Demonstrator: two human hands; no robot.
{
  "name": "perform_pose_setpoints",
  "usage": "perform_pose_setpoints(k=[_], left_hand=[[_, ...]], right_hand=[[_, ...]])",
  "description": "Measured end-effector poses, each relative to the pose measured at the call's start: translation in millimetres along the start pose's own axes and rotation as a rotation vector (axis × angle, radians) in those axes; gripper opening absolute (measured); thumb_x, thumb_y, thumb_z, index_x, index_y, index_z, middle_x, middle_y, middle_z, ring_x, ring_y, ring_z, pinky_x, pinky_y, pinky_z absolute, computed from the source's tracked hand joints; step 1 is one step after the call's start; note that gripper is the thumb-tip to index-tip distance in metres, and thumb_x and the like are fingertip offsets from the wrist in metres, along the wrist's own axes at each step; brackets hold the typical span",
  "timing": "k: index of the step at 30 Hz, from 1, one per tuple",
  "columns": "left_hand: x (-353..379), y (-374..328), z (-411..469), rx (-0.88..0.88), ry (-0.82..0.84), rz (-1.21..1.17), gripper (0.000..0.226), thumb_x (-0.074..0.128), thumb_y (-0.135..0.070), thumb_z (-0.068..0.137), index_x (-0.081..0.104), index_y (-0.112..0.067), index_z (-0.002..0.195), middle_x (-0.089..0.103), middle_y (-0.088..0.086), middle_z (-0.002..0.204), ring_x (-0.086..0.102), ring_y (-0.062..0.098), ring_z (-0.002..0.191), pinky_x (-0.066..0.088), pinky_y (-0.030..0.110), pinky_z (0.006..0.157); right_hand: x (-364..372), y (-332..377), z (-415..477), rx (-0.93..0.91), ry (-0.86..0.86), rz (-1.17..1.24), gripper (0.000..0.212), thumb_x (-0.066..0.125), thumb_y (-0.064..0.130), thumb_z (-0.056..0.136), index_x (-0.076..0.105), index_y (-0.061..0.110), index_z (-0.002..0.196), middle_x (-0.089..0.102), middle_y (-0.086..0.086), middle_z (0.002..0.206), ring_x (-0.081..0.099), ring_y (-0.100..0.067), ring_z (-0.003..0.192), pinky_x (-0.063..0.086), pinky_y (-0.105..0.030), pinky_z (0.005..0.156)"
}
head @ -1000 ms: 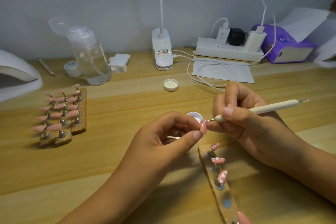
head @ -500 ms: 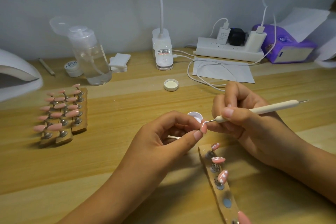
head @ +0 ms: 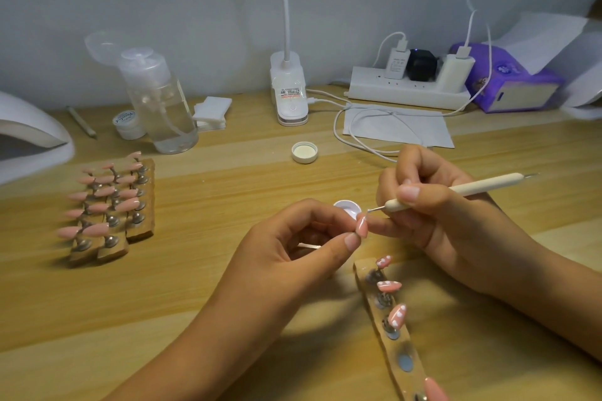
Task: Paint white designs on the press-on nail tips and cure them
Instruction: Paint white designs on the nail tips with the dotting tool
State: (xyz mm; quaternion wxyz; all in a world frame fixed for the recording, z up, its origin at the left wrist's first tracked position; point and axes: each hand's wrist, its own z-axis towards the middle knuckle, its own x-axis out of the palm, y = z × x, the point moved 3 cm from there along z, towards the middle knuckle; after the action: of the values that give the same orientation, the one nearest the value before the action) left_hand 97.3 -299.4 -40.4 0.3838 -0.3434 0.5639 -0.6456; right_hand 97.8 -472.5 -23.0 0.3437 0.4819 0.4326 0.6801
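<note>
My left hand [head: 293, 244] pinches a pink nail tip [head: 361, 225] on its small stand, held up over the table. My right hand [head: 433, 218] grips a white dotting pen [head: 456, 189]; its metal point touches the top of that nail tip. Just behind the nail sits a small open pot of white gel [head: 347, 208]. A wooden holder strip [head: 395, 332] lies below my hands, carrying pink tips with white dots and lines. At the left, three more wooden strips [head: 110, 212] hold several plain pink tips. The white curing lamp [head: 29, 137] stands at the far left edge.
Along the back stand a clear pump bottle [head: 163, 107], a small white jar [head: 128, 122], cotton pads [head: 211, 112], a clip lamp base [head: 290, 94], a power strip [head: 410, 88] with trailing cables and a purple tissue pack [head: 511, 81]. A loose white cap [head: 304, 152] lies mid-table.
Both hands stay almost still. The pen's tip shifts very slightly against the pink nail tip.
</note>
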Motion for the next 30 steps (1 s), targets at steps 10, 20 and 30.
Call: perform_pose_setpoints(k=[10, 20, 30], left_hand=[[0.1, -2.3, -2.3, -0.02, -0.019, -0.004, 0.007, 0.072, -0.025, 0.078, 0.073, -0.023, 0.084, 0.069, -0.009, 0.078, 0.058, 0.0, 0.071, 0.046, 0.014, 0.063], [-6.4, -1.9, 1.2, -0.039, -0.105, -0.173, 0.011, 0.073, -0.025, 0.075, 0.075, -0.028, 0.085, 0.07, -0.01, 0.08, 0.059, 0.002, 0.07, 0.048, 0.013, 0.064], [-12.6, 3.0, 3.1, -0.042, -0.145, -0.203, 0.022, 0.073, -0.037, 0.069, 0.076, -0.028, 0.089, 0.07, -0.01, 0.081, 0.062, 0.002, 0.074, 0.049, 0.013, 0.067]], right_hand=[[-10.6, 3.9, 5.8, -0.007, -0.09, -0.007, 0.008, 0.072, 0.026, 0.081, 0.073, 0.025, 0.088, 0.062, 0.005, 0.077, 0.059, -0.004, 0.074, 0.054, -0.023, 0.073], [-8.4, 1.9, 1.4, -0.232, -0.215, -0.679, 0.013, 0.054, 0.021, 0.091, 0.067, 0.02, 0.092, 0.065, 0.011, 0.083, 0.057, -0.002, 0.077, 0.045, -0.013, 0.073], [-0.7, -6.9, 1.4, -0.251, -0.045, -1.002, 0.018, 0.05, 0.036, 0.093, 0.063, 0.024, 0.097, 0.06, 0.01, 0.089, 0.052, -0.02, 0.08, 0.046, -0.032, 0.071]])
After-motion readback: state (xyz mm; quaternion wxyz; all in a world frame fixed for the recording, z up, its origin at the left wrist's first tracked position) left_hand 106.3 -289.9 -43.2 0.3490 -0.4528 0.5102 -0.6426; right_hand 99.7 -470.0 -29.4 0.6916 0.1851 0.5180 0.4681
